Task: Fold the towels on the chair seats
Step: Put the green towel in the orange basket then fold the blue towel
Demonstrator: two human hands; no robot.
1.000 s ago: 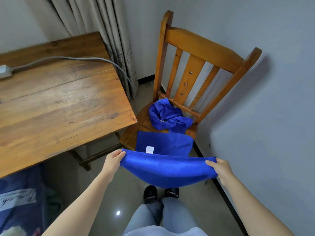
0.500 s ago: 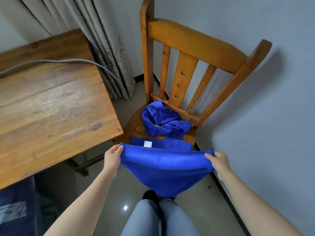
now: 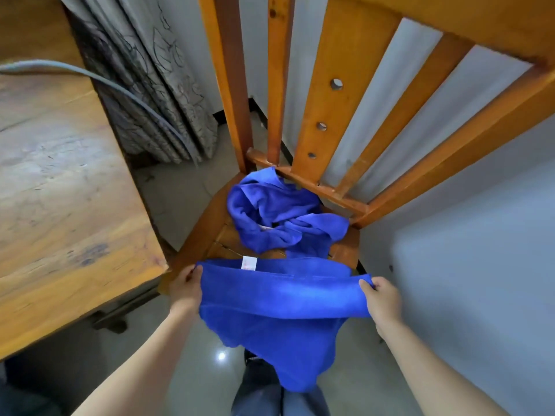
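A person stands at a wooden chair (image 3: pixel 345 94), stretching a blue towel (image 3: pixel 282 298) between both hands at the front edge of the seat (image 3: pixel 210 232). The left hand (image 3: pixel 184 288) pinches one top corner and the right hand (image 3: pixel 383 298) pinches the other, fingers (image 3: pixel 192 273) curled into the cloth. The towel sags and hangs floorward; it looks soft, light and limp, best held by its corners. Behind it, a flat blue layer (image 3: pixel 315 264) with a white tag (image 3: pixel 249 262) lies on the seat, possibly a folded towel. A crumpled towel (image 3: pixel 279 217) sits further back. No container shows. A table (image 3: pixel 60 190) stands to the left.
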